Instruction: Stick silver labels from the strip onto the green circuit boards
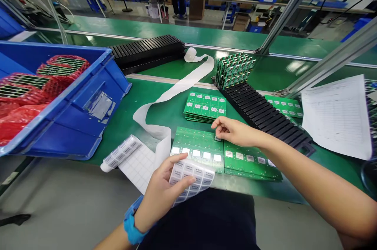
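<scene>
My left hand (165, 189) grips a strip of printed labels (193, 175), thumb on top, at the table's front edge. My right hand (228, 130) is pinched over the upper right corner of a green circuit board panel (196, 138), with a small label (217, 138) at its fingertips. White labels run along that panel's lower row. To its right lies another green panel stack (250, 163), labelled along its visible row and partly hidden by my right forearm. Behind them sits a stack of labelled panels (205, 106). The label roll (122, 153) lies left of my left hand.
A blue bin (114, 100) with red-wrapped boards stands at left. White backing tape (176, 87) curls across the green table. One black slotted rack (150, 51) lies behind; another (262, 112), at right, holds upright boards (235, 70). A paper sheet (337, 116) hangs at right.
</scene>
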Motion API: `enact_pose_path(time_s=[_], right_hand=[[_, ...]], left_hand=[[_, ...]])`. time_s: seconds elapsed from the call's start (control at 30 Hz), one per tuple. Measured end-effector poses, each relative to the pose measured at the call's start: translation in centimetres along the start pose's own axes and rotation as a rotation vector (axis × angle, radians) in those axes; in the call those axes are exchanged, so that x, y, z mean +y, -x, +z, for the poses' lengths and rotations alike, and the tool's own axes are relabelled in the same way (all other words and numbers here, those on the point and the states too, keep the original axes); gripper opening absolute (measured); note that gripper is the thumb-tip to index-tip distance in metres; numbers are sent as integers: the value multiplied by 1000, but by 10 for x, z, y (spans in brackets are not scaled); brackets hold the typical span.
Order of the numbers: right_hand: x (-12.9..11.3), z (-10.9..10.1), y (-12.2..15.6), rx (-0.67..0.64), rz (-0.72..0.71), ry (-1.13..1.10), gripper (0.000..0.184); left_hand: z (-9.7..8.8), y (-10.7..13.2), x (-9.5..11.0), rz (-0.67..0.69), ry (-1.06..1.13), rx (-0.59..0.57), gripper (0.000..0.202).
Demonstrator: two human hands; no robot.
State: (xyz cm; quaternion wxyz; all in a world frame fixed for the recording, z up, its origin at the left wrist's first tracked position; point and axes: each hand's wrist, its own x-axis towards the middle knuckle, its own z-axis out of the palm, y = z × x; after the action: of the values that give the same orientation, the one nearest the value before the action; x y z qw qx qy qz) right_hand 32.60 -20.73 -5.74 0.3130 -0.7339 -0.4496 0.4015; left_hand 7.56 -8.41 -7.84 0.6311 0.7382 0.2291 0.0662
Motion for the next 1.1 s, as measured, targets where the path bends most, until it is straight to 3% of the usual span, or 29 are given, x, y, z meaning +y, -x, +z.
enact_pose_path(time_s=[0.2, 0.3, 0.53, 0.6, 0.67, 0.73, 0.8, 0.87, 0.93, 1.1], right_hand=[[7, 7, -1, 5, -13, 27, 23], [9, 7, -1, 28, -12, 43, 22], [7, 14, 4, 104, -45, 200, 16], [2, 21, 11, 180, -136, 398, 11], [-6, 29, 19, 352, -251, 621, 9], [-19, 39, 25, 505, -350, 684, 12], [-33, 49, 29, 414, -419, 496, 19], [-46, 58, 30, 219, -406, 254, 28], [-54, 66, 28, 125, -360, 108, 24], [-57, 75, 24, 142, -302, 76, 7]], left_hand=[[-1, -2, 5, -38, 41, 192, 54], [-2, -5, 7, -133, 69, 143, 42], [-3, -10, 8, -118, 103, 136, 40], [-4, -10, 9, -105, 99, 106, 38], [-4, -10, 10, -96, 94, 84, 35], [-5, -10, 12, -86, 96, 65, 33], [-4, -10, 13, -63, 103, 55, 30], [-3, -10, 13, -16, 104, 59, 27], [-2, -9, 12, 26, 90, 69, 24], [-3, -7, 8, 108, 81, 36, 23]])
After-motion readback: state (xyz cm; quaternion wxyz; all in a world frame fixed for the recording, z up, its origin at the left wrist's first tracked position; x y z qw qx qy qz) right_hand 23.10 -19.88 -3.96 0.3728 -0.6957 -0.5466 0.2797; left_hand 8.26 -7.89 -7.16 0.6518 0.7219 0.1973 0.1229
